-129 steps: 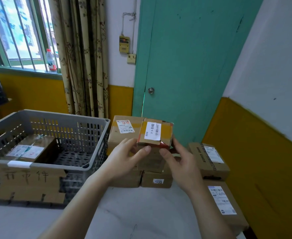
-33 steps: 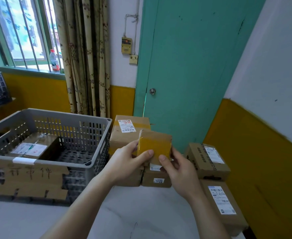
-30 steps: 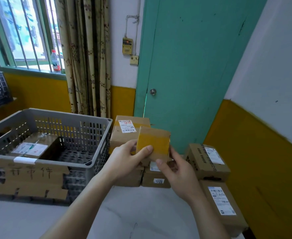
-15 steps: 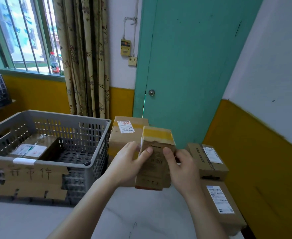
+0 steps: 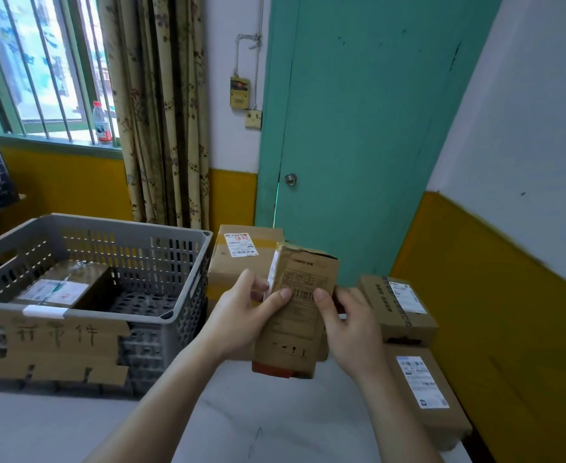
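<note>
Parcel (image 5: 296, 315) upright | between left hand (image 5: 241, 319), right hand (image 5: 351, 329) | thumbs on front

Crate (image 5: 178, 295) left on table (image 5: 274, 422), parcel (image 5: 61, 287) inside it, boxes (image 5: 405, 305) right, held box (image 5: 296, 312) between

The walls (image 5: 525, 105) are white on top and yellow below. A green door (image 5: 358, 128) is shut. Daylight comes through a barred window (image 5: 37, 61) beside a flowery curtain (image 5: 161, 111).
</note>
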`<control>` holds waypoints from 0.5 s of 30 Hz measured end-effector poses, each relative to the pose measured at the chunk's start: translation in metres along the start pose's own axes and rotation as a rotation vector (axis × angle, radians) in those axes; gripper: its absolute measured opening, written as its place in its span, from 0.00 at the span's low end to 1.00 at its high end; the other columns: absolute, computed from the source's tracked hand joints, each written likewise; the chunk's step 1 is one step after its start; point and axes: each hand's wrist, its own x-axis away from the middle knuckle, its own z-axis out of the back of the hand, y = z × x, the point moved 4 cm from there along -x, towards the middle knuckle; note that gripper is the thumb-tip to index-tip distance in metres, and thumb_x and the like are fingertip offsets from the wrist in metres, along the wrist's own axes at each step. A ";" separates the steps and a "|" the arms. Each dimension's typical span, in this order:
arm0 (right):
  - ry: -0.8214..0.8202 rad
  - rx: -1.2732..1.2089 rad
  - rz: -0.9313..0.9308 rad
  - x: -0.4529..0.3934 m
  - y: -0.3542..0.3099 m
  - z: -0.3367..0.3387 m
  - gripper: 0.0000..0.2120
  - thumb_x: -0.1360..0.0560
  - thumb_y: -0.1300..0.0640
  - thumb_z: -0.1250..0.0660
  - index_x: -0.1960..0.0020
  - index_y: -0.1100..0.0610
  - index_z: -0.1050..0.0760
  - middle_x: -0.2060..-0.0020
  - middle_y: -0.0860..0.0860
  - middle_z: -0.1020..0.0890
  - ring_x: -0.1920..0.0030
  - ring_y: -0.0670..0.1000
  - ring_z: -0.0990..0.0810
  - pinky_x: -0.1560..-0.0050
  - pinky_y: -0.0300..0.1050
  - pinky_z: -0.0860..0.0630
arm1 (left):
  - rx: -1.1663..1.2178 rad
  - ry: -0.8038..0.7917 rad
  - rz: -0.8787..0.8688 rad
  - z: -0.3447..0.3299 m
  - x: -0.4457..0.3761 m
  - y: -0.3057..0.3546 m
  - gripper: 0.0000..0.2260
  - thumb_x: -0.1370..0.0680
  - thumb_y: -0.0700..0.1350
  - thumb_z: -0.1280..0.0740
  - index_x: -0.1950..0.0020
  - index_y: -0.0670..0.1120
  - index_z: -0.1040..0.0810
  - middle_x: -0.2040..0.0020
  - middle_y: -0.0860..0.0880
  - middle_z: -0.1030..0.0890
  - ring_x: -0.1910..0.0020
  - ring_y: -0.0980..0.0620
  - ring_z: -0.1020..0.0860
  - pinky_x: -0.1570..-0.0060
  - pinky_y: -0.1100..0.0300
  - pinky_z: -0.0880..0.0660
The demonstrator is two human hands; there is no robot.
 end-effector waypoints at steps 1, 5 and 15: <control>-0.051 -0.021 -0.013 0.002 0.001 -0.003 0.10 0.23 0.34 0.39 0.45 0.31 0.25 0.49 0.39 0.23 0.47 0.35 0.23 0.53 0.36 0.22 | 0.010 0.032 0.011 0.000 0.000 0.000 0.25 0.29 0.67 0.31 0.48 0.47 0.26 0.51 0.52 0.15 0.53 0.62 0.16 0.63 0.65 0.19; -0.263 -0.176 -0.073 0.013 0.003 -0.016 0.20 0.20 0.44 0.31 0.33 0.29 0.32 0.39 0.34 0.21 0.38 0.37 0.22 0.45 0.37 0.19 | 0.040 0.127 0.063 0.003 0.000 -0.001 0.24 0.28 0.68 0.31 0.50 0.47 0.26 0.55 0.51 0.14 0.58 0.63 0.15 0.68 0.69 0.22; -0.181 -0.216 -0.134 0.012 0.006 -0.010 0.16 0.18 0.43 0.36 0.31 0.33 0.29 0.41 0.29 0.19 0.40 0.33 0.21 0.41 0.38 0.21 | 0.222 -0.247 0.097 0.004 0.014 0.001 0.34 0.29 0.61 0.26 0.25 0.58 0.32 0.32 0.56 0.24 0.43 0.57 0.16 0.54 0.62 0.17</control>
